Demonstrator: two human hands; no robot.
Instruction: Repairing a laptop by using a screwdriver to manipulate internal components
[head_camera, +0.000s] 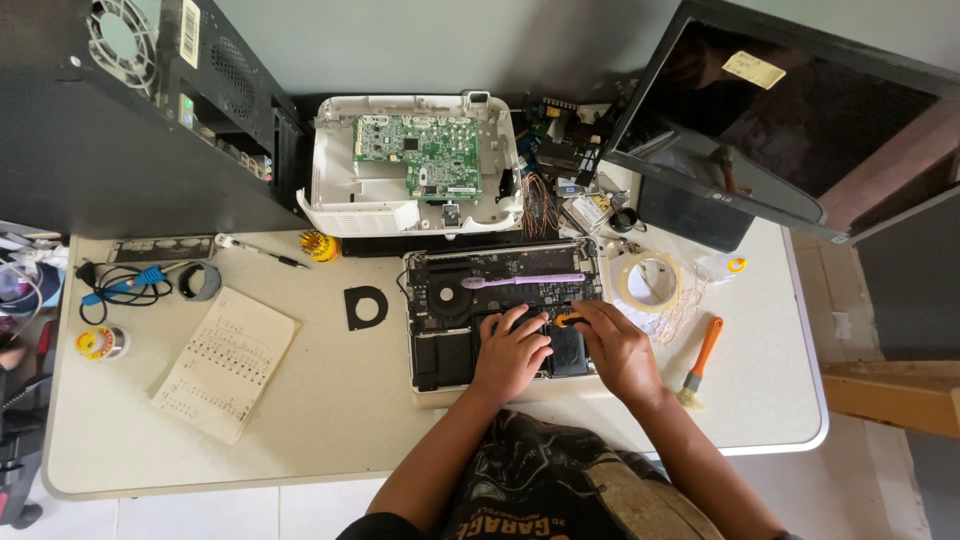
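Over the opened laptop (500, 290), right hand (618, 350) grips a screwdriver (568, 320).

Both hands rest on the open laptop (505, 315): left hand (512, 352) flat, right hand (618, 345) gripping a screwdriver (568, 320); brush (700, 358) at three o'clock.
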